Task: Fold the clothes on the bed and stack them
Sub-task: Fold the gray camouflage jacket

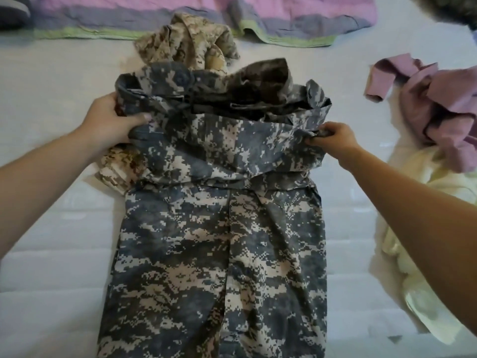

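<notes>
Gripping grey camouflage trousers [219, 241] waistband, probably — left hand [113, 122], right hand [333, 139].

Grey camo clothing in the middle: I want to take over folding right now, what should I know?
Left hand grips the top left edge of the grey camo garment; right hand grips its top right edge.
The garment lies lengthwise on the bed, its top bunched between the hands.
A tan camo garment lies crumpled under and behind it; a purple garment and a cream garment lie unfolded to the right.
Done: no folded stack in view.
Left: fold this one, fold the other three, stack them.
</notes>
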Available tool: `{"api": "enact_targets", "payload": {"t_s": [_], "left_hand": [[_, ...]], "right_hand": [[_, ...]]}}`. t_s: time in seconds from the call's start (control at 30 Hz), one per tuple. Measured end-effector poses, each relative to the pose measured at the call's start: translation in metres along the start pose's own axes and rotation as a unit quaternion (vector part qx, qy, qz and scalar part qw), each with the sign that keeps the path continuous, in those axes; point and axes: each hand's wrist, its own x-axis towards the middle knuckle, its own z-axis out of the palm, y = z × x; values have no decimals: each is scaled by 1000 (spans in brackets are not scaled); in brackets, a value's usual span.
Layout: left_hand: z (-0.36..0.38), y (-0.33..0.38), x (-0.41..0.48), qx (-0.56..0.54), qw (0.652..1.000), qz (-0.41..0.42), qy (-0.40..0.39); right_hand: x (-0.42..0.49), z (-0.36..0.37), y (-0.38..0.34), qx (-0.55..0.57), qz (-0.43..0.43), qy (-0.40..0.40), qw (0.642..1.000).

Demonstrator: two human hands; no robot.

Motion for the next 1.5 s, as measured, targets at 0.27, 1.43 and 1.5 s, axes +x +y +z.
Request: {"api": "enact_targets", "payload": {"t_s": [0.27,1.43,1.5], "left_hand": [[8,-12,28,-1,1000,5,-5],[21,-173,-262,-276,883,-380,5],[19,-167,-258,-189,920,-342,-27]], "right_hand": [[48,19,8,94,93,-67,989],[-283,17,150,360,367,-20,857],[-278,17,142,332,378,-38,863]]}}
